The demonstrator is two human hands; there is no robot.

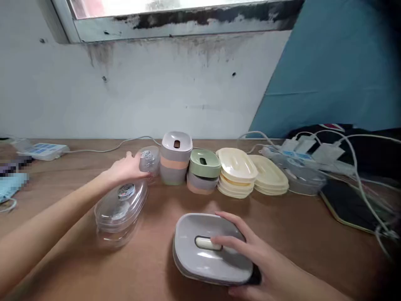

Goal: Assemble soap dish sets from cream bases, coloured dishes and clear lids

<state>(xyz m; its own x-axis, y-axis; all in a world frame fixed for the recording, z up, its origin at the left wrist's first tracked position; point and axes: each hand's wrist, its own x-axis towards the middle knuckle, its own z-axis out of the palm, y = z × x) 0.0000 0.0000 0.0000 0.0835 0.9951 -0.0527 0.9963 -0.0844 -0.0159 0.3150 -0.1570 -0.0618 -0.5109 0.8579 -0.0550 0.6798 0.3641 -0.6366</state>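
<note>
My left hand reaches to the back left, its fingers around the near side of a small clear plastic container; some fingertips are hidden. Below that forearm stands a larger clear oval container with a lid and a round label on top. At the front, my right hand grips the right end of a grey lidded box. One finger lies on the pale insert in its lid, and the thumb is low at the near side.
Along the back stand a stack of grey and orange boxes, a green-topped stack, and cream lids with more cream lids beside them. To the right are a clear container, chargers with white cables, and a dark phone.
</note>
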